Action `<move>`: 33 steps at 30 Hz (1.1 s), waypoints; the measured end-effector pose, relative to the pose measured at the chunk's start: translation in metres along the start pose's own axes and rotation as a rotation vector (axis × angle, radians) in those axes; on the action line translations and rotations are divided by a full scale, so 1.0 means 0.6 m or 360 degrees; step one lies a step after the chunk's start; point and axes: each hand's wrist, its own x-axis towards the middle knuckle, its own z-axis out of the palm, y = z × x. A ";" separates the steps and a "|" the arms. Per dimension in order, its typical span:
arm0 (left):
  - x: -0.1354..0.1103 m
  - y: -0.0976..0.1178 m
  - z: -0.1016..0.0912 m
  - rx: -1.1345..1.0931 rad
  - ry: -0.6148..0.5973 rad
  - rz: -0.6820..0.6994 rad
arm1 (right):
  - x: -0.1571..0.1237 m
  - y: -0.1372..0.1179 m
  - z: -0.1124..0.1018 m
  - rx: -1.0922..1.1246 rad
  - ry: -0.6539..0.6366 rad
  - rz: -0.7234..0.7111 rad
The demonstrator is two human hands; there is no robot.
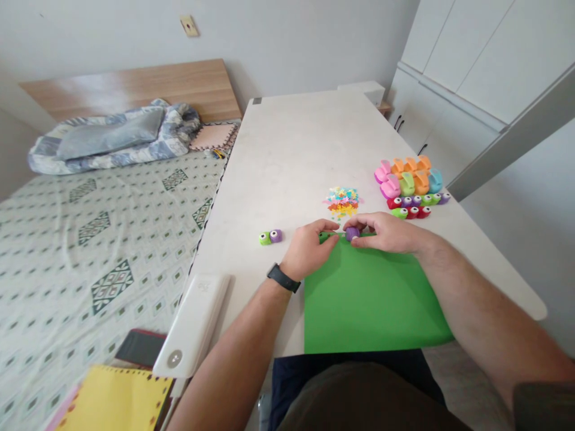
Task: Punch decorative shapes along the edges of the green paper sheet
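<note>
A sheet of green paper point(372, 299) lies on the white table, its near edge reaching the table's front. My left hand point(309, 246) pinches the sheet's far-left edge between thumb and fingers, where small dark punched holes show. In my right hand point(381, 233) a small purple craft punch point(352, 234) is gripped at the paper's far edge, just right of my left fingertips. Whether its slot is around the paper is hidden. Beyond both hands is a pile of colourful paper cutouts point(343, 200). A green punch point(265, 238) and another purple punch point(275, 235) sit left of my left hand.
Small craft punches point(417, 200) and larger lever punches point(406, 173) are grouped at the right of the table point(296, 149). A white power bank point(193, 323) lies at the left edge, near yellow punched paper point(117, 398) and a dark phone-like slab point(141, 347). A bed point(148, 245) stands left.
</note>
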 end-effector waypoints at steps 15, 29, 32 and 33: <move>0.000 0.001 0.000 0.0026 -0.0006 -0.0002 | 0.008 0.003 0.013 -0.0089 0.0142 0.0041; -0.001 0.002 -0.001 0.0057 -0.0042 -0.0011 | 0.005 -0.001 0.013 -0.0113 0.0120 0.0018; -0.002 0.003 -0.001 0.0058 -0.0036 -0.0015 | 0.004 -0.002 0.012 -0.0143 0.0127 -0.0027; -0.002 0.004 -0.001 0.0057 -0.0033 -0.0011 | 0.004 -0.002 0.012 -0.0145 0.0131 -0.0031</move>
